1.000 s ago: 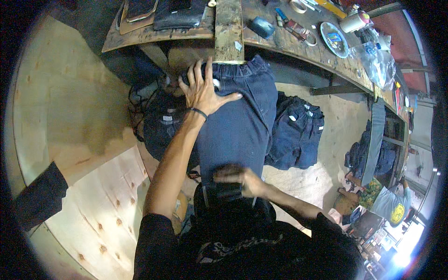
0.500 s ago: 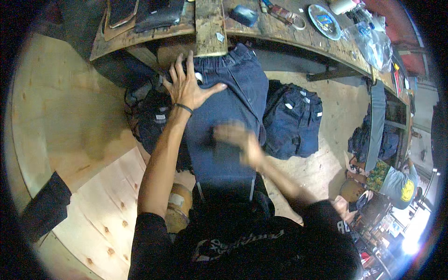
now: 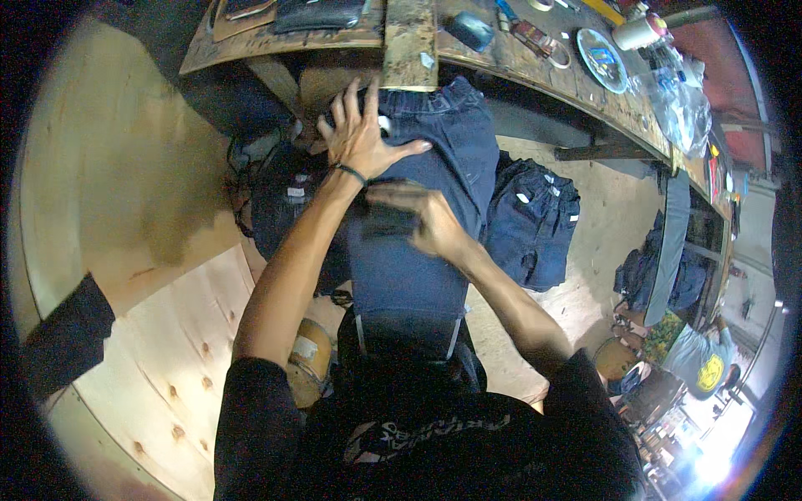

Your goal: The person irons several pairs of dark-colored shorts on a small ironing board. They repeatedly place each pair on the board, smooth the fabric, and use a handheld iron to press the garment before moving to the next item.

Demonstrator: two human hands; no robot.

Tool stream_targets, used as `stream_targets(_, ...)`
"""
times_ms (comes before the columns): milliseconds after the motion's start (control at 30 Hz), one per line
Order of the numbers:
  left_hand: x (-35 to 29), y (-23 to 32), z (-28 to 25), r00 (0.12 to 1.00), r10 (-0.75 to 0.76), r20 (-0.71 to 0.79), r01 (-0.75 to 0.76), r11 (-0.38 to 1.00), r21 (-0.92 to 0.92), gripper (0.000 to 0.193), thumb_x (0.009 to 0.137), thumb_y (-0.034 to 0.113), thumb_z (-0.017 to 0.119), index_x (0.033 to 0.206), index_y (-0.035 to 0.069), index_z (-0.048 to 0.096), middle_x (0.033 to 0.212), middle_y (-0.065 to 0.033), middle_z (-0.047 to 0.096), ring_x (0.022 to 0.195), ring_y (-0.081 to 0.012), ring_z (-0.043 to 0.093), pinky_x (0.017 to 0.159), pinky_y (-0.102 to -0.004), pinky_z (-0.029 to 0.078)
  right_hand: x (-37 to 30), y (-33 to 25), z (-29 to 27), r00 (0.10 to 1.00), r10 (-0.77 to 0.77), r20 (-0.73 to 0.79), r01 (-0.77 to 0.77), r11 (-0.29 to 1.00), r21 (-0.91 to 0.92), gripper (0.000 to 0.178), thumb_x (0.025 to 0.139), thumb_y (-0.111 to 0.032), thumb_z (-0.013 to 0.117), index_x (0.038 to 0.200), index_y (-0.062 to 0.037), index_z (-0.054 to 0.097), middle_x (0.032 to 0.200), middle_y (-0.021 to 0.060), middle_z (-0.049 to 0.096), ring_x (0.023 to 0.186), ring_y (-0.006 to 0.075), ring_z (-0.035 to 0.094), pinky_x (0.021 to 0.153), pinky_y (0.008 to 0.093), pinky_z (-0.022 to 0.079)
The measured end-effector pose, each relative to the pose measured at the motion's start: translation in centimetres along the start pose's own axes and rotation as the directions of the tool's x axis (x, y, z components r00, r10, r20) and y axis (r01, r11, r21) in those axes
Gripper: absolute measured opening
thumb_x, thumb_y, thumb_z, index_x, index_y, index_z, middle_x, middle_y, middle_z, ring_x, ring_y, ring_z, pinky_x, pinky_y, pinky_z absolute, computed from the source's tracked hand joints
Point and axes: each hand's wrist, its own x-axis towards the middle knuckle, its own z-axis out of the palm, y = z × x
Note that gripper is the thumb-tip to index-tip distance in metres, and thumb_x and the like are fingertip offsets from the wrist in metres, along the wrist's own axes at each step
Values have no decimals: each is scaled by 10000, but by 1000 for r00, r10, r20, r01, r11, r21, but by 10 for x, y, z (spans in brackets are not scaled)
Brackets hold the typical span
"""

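Observation:
Dark blue denim trousers (image 3: 408, 280) with a gathered elastic waistband lie lengthwise in front of me, their top end at a narrow wooden board (image 3: 410, 52) that juts from the bench. My left hand (image 3: 361, 138) presses on the cloth just below the waistband, fingers spread and thumb out to the right. A small white tag shows beside it. Lower on the same cloth is my right hand (image 3: 424, 219), its fingers pointing left and smeared by motion. A dark patch shows under those fingers; whether it is shadow or a held thing is unclear.
The worn bench (image 3: 535, 96) carries a dark blue lump (image 3: 470, 32), tape rolls, a round dish (image 3: 601, 60), a thread cone (image 3: 637, 33) and clear plastic (image 3: 678, 113). More denim (image 3: 535, 221) lies at the right, dark clothes (image 3: 288, 200) at the left. Another person (image 3: 697, 355) is far right.
My right hand has moved up the cloth toward my left hand. My left hand stays spread near the waistband. The whole view has shifted a little.

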Motion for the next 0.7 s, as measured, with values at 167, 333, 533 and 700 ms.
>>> stream_targets(167,1,0,-2,997,-51,61,55,997,-56,1497,547,892,848,1710,142,278,1722,-219,280,1572,-458,275,1174,-779,249,-18,-13,32,969,-42,242,36,999,30,767,758,-98,792,1511,-91,644,1532,178,642,1441,369,589,1240,498,422)
stream_targets(333,6,-10,-9,988,-38,148,61,986,-152,1456,574,856,862,1717,172,274,1742,-208,255,1591,-486,241,1212,-773,221,0,3,-73,648,95,-756,-230,970,-76,643,901,-232,828,1435,44,601,1322,275,680,1202,432,661,1041,543,532)
stream_targets(533,-68,-34,26,959,-281,-30,186,707,-683,1079,1027,624,644,1688,-82,163,1746,-348,212,1635,-462,215,1331,-504,203,21,129,-69,263,255,-930,-314,935,168,818,903,-488,874,1445,61,603,1380,266,694,1276,358,658,1109,451,507)
stream_targets(700,-287,-11,-7,910,-201,364,416,446,-793,793,1117,386,594,1655,-88,257,1665,-297,382,1549,-374,388,1289,-426,279,-97,62,71,377,387,-841,-166,922,350,526,1012,-387,774,1288,51,679,1213,171,747,1082,277,678,992,445,536)
